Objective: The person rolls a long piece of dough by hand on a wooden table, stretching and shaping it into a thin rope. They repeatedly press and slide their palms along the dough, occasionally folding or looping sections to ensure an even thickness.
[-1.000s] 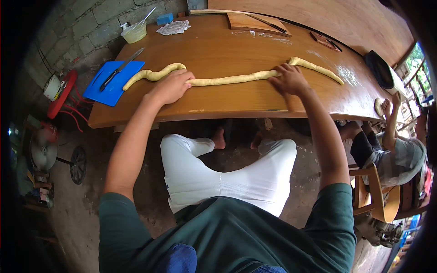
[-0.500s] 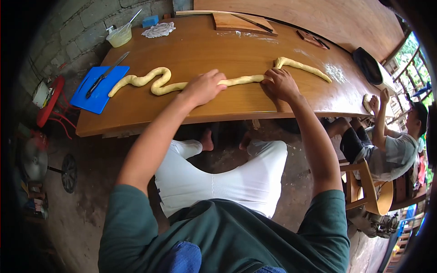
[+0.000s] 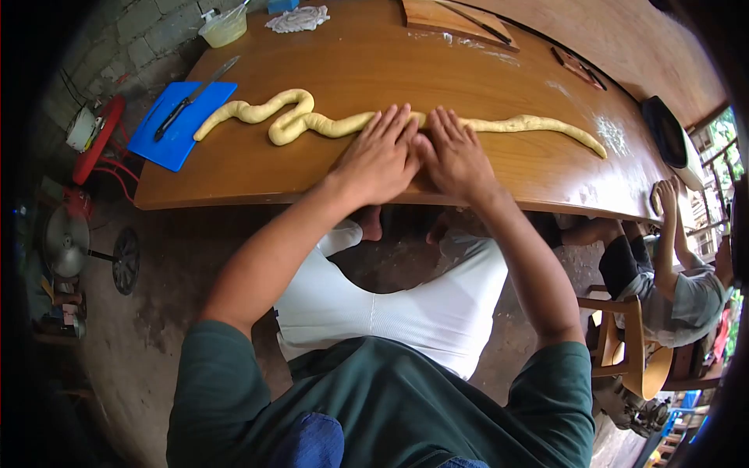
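Observation:
A long rope of pale yellow dough [image 3: 337, 126] stretches across the wooden table [image 3: 374, 62], winding in an S-curve at its left and running nearly straight to a tapered right end. My left hand [image 3: 380, 156] lies flat over the middle of the rope, fingers stretched out. Beside it, my right hand [image 3: 459, 160] also rests flat on the dough with its fingers extended. The two hands are close together, thumbs near each other. A short bit of dough shows between the fingertips; the part beneath the hands is hidden.
At the left lies a blue cutting board [image 3: 175, 148] with a knife [image 3: 191, 101] on it. A plastic tub [image 3: 225, 30], a crumpled white cloth [image 3: 298, 19] and a wooden board [image 3: 460, 27] stand farther back. Flour [image 3: 612, 136] dusts the right side. Another person [image 3: 686, 288] sits at right.
My hands have come together at the middle and flattened from a curled hold. The right stretch of dough, bent before, now lies straighter. The camera view has shifted.

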The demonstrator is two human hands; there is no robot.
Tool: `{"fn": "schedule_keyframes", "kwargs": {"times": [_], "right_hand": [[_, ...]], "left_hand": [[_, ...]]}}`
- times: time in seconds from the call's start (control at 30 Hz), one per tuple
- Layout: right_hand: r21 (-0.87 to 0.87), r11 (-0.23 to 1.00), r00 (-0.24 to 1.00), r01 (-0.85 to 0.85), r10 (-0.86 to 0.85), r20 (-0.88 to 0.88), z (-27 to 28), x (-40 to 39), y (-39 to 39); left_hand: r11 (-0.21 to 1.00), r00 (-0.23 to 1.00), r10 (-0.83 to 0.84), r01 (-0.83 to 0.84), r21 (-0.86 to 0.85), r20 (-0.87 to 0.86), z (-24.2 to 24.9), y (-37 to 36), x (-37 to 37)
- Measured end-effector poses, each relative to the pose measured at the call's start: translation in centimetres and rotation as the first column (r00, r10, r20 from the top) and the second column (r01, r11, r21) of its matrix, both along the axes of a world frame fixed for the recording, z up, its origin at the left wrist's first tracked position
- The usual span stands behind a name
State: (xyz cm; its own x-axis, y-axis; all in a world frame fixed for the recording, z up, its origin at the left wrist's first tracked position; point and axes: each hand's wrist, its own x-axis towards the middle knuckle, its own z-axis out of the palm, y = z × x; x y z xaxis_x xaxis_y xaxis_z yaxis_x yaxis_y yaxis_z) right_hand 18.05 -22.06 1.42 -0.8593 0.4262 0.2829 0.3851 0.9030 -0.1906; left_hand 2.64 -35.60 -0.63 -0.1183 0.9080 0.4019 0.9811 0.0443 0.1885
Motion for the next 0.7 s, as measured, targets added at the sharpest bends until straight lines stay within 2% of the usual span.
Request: {"fn": "schedule_keyframes", "kwargs": {"times": [0.03,0.1,0.17,0.2,0.27,0.33,0.43,0.5,0.53,0.57,0.63,0.7], "right_hand": [[-0.042,0.997,0.998,0.067,-0.067,-0.001,-0.6,-0.6,0.7],[-0.068,0.993,0.995,0.095,-0.092,0.043,-1.2,-2.7,4.3],[-0.011,0.985,0.965,0.174,-0.168,0.203,-1.6,-5.6,7.4],[-0.02,0.985,0.965,0.169,-0.162,0.206,-1.7,-6.9,8.6],[-0.043,0.955,0.93,0.293,-0.274,0.244,-1.0,-9.6,10.9],[-0.044,0.951,0.929,0.307,-0.29,0.23,-0.8,-11.7,12.8],[-0.046,0.934,0.919,0.356,-0.34,0.201,-0.4,-14.5,15.6],[-0.014,0.92,0.914,0.391,-0.386,0.122,-0.8,-16.3,18.0],[0.011,0.923,0.923,0.385,-0.385,0.016,-1.2,-17.0,19.1],[0.004,0.922,0.922,0.387,-0.387,0.018,-1.5,-17.7,20.3],[0.115,0.927,0.933,0.357,-0.349,-0.085,-1.5,-19.2,22.4],[0.148,0.919,0.927,0.366,-0.346,-0.145,-1.6,-20.3,23.3]], "left_hand": [[1.0,1.0,-0.001,0.001,-0.013,0.008,-0.1,0.8,-0.4],[0.983,0.996,0.083,-0.076,-0.167,0.034,0.6,3.6,-2.3],[0.956,0.983,0.174,-0.153,-0.249,0.064,0.8,6.6,-4.0],[0.93,0.968,0.229,-0.188,-0.315,0.1,1.6,8.0,-4.6],[0.898,0.947,0.294,-0.227,-0.378,0.127,2.2,11.0,-6.2],[0.866,0.908,0.41,-0.358,-0.349,0.085,2.0,13.6,-7.6],[0.86,0.885,0.461,-0.426,-0.28,0.07,1.5,17.0,-10.0],[0.861,0.877,0.475,-0.447,-0.243,0.069,1.2,19.6,-11.9],[0.86,0.869,0.49,-0.468,-0.201,0.075,0.9,20.8,-12.8],[0.86,0.87,0.488,-0.466,-0.208,0.071,0.6,22.0,-13.6],[0.879,0.878,0.475,-0.47,-0.084,0.054,0.3,24.1,-15.2],[0.882,0.882,0.471,-0.471,-0.026,0.016,-0.2,25.6,-16.4]]}}
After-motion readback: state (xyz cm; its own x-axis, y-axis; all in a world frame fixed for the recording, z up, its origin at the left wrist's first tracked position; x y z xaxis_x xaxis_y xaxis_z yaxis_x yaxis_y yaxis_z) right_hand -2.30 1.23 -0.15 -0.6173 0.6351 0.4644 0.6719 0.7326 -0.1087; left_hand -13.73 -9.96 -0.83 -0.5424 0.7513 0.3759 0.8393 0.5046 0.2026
